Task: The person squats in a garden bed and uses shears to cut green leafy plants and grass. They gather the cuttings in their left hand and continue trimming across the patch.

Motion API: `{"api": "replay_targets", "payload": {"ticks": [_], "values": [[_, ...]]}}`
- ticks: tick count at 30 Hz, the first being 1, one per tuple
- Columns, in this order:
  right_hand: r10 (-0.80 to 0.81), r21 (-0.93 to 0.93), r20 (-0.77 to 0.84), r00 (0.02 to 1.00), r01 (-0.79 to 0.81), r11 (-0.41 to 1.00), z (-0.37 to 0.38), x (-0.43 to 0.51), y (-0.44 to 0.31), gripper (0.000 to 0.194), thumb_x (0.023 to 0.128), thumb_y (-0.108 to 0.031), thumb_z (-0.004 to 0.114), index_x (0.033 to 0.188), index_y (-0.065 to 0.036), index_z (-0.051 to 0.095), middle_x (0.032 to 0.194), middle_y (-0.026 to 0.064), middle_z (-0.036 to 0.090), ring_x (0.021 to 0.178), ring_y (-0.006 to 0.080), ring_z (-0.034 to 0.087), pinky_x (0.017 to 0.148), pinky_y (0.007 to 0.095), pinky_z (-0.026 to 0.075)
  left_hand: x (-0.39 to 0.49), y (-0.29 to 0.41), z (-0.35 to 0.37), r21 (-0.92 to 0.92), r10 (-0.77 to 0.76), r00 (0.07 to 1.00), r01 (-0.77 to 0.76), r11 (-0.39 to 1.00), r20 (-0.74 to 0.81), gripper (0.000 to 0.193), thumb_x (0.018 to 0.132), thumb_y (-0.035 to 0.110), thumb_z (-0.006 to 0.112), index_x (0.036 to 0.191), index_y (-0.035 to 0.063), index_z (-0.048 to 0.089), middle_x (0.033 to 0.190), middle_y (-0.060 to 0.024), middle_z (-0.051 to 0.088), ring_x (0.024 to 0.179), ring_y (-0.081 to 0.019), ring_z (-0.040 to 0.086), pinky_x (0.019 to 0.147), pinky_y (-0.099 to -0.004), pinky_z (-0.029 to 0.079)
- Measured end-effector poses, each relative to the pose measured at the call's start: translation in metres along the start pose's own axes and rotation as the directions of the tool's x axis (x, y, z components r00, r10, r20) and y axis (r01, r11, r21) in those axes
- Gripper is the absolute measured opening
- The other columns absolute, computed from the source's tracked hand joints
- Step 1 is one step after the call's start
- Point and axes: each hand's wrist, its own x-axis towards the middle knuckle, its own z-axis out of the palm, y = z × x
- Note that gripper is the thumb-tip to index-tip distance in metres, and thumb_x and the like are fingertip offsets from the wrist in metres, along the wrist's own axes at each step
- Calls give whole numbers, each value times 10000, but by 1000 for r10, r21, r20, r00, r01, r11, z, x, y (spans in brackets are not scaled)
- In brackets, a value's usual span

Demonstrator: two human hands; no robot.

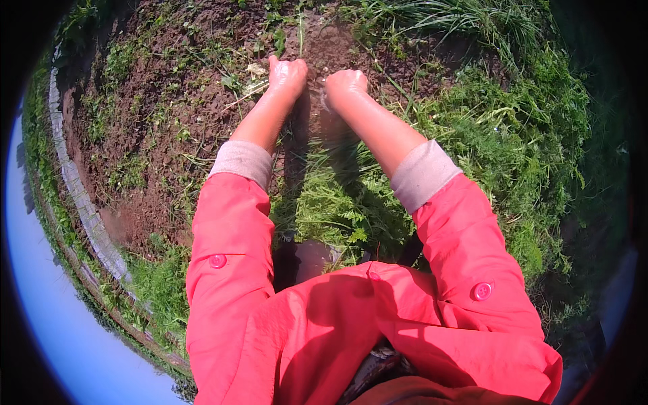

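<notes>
My left hand [287,78] is curled above the brown soil [331,45], thumb side away from me. Long green leaves [301,33] show just beyond its knuckles; whether the fingers hold them is hidden. A hand's width to the right, my right hand [347,85] is bent into a fist, low over the same bare patch. Its fingers face away, so what may be in them cannot be seen. Below and between my forearms lies a heap of feathery green foliage [329,205], partly in my shadow.
Weedy soil [147,116] with small green plants spreads on the left, bordered by a pale strip [81,187]. Dense feathery greens [511,147] cover the right. Long grass-like leaves [455,17] lie at the far right. A dry pale leaf [256,70] sits beside my left hand.
</notes>
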Motion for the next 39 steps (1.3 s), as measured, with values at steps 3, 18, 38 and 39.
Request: {"api": "replay_targets", "payload": {"ticks": [3, 18, 38, 39], "values": [[28, 106, 17, 999, -30, 994, 7, -1, 5, 270, 777, -285, 590, 970, -125, 691, 981, 62, 676, 934, 219, 649, 763, 330, 523, -2, -1, 2, -30, 8, 999, -9, 1000, -36, 160, 837, 122, 412, 823, 69, 563, 703, -133, 658, 665, -306, 646, 812, -514, 353], [0, 189, -124, 992, 24, 982, 21, -22, 20, 215, 780, -285, 622, 905, -129, 700, 932, 36, 684, 854, 193, 663, 684, 309, 515, -14, 0, -12, -22, -104, 994, 104, 994, 13, 139, 826, 135, 415, 855, 80, 539, 731, -141, 657, 727, -326, 638, 822, -481, 366], [-179, 2, -60, 982, 180, 984, -46, -131, 138, 500, 785, -513, 583, 821, -20, 657, 839, 165, 656, 828, 327, 631, 716, 418, 506, -149, -85, -108, -981, -511, 855, 166, 98, 94, 277, 847, 146, 593, 1096, 28, 606, 898, 3, 616, 776, -88, 534, 709, -228, 424], [-183, 0, -71, 980, 184, 983, -45, -135, 150, 496, 784, -507, 586, 801, -15, 648, 820, 172, 652, 812, 336, 628, 708, 425, 501, -165, -90, -116, -980, -524, 849, 153, 125, 66, 300, 839, 156, 602, 1113, 35, 595, 927, -4, 614, 822, -90, 532, 764, -230, 415]]}}
